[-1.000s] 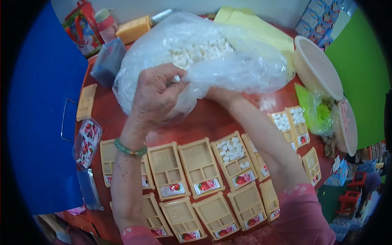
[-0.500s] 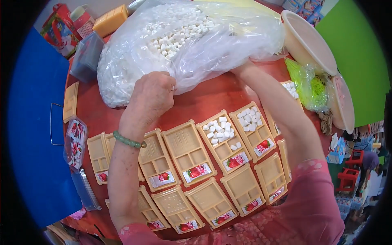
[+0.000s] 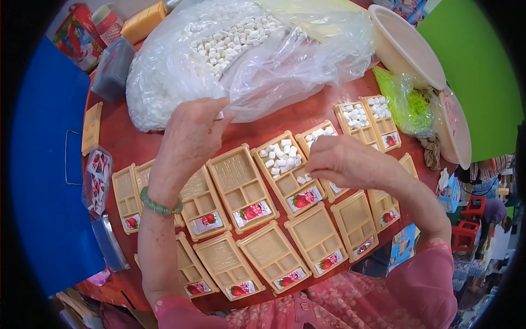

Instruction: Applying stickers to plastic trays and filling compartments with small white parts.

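My left hand (image 3: pixel 192 129) is at the near edge of a big clear plastic bag (image 3: pixel 159 71) holding many small white marshmallows (image 3: pixel 236 43). A white piece that looks like a marshmallow (image 3: pixel 219 115) shows between its thumb and finger. My right hand (image 3: pixel 341 162) has its fingers pinched together over the small compartments of a tan tray (image 3: pixel 281 185); whether anything is in them is hidden. White marshmallows (image 3: pixel 281 156) fill much of that tray's large compartment, and a few lie in a small one beside my fingertips. A strawberry-printed sachet (image 3: pixel 304 198) lies in its bottom compartment.
Similar tan trays stand in two rows on the red table (image 3: pixel 189 143); several at right hold marshmallows. A cream basin (image 3: pixel 408 46) and a bag of green strands (image 3: pixel 419 107) stand right. At left are a sachet container (image 3: pixel 98 178) and a grey plastic box (image 3: pixel 113 68).
My right hand has come out from under the bag toward me, over the tray. My left hand has let the bag edge go, and the bag has sagged.
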`<action>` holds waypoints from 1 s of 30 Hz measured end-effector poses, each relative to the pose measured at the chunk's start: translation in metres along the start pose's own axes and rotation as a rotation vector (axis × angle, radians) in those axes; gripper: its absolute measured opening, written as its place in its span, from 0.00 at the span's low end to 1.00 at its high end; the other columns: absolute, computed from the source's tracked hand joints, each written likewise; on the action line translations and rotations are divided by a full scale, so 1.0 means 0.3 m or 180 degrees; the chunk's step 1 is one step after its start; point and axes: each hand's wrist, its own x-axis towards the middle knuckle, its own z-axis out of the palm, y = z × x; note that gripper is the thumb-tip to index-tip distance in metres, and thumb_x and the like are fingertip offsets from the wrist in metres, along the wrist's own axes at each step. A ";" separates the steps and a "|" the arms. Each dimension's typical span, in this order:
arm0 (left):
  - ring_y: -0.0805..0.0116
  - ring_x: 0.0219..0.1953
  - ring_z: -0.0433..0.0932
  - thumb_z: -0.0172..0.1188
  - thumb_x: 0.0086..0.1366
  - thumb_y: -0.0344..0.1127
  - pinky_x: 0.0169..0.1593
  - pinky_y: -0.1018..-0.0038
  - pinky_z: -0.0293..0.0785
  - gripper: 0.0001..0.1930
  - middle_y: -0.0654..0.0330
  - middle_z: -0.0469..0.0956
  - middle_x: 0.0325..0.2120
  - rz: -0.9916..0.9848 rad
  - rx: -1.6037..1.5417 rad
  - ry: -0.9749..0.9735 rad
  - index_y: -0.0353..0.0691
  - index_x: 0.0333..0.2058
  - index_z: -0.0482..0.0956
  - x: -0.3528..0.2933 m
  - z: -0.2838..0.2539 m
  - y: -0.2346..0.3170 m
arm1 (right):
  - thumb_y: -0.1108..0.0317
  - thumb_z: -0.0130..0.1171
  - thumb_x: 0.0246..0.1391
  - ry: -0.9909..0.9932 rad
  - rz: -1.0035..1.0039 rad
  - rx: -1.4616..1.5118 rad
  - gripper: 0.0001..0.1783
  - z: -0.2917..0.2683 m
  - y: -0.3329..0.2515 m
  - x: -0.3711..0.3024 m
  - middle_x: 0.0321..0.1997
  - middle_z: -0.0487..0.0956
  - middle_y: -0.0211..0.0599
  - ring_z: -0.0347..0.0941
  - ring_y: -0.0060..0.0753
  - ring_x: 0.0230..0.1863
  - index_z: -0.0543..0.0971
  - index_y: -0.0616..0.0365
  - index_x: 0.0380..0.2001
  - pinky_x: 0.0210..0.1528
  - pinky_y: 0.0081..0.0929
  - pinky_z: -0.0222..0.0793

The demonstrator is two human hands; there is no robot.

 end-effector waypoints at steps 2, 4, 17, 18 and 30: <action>0.49 0.30 0.76 0.61 0.55 0.30 0.35 0.61 0.70 0.10 0.46 0.76 0.25 -0.0085 -0.0143 0.0109 0.30 0.35 0.79 -0.027 -0.012 0.022 | 0.72 0.55 0.48 0.0033 -0.0208 -0.0199 0.05 0.032 -0.008 -0.002 0.27 0.74 0.42 0.73 0.47 0.35 0.76 0.61 0.23 0.40 0.40 0.69; 0.50 0.29 0.76 0.61 0.55 0.30 0.35 0.62 0.71 0.11 0.47 0.76 0.25 -0.0169 -0.0292 0.0222 0.31 0.37 0.79 -0.052 -0.016 0.035 | 0.72 0.55 0.46 0.0015 -0.0235 -0.0196 0.04 0.051 -0.013 0.001 0.27 0.74 0.42 0.73 0.46 0.36 0.75 0.62 0.22 0.40 0.40 0.70; 0.56 0.22 0.73 0.61 0.56 0.30 0.27 0.66 0.67 0.09 0.52 0.74 0.20 -0.0026 -0.0724 -0.0401 0.34 0.36 0.80 -0.158 0.076 0.101 | 0.75 0.58 0.43 -0.0091 -0.0174 -0.0321 0.07 0.050 -0.013 0.021 0.29 0.74 0.40 0.73 0.44 0.34 0.75 0.61 0.29 0.37 0.37 0.70; 0.56 0.22 0.73 0.61 0.56 0.30 0.27 0.66 0.67 0.09 0.52 0.74 0.20 -0.0043 -0.0724 -0.0389 0.34 0.36 0.80 -0.160 0.091 0.099 | 0.75 0.59 0.44 0.0021 -0.0051 0.0059 0.07 0.037 -0.013 0.025 0.29 0.74 0.40 0.73 0.44 0.32 0.75 0.61 0.30 0.35 0.37 0.70; 0.53 0.28 0.78 0.64 0.53 0.32 0.33 0.63 0.72 0.11 0.49 0.78 0.26 -0.0162 -0.0626 -0.0625 0.32 0.34 0.79 -0.132 0.153 0.125 | 0.71 0.61 0.48 0.0610 0.0360 -0.0182 0.07 0.043 0.028 0.138 0.28 0.77 0.42 0.75 0.41 0.31 0.78 0.64 0.29 0.33 0.33 0.69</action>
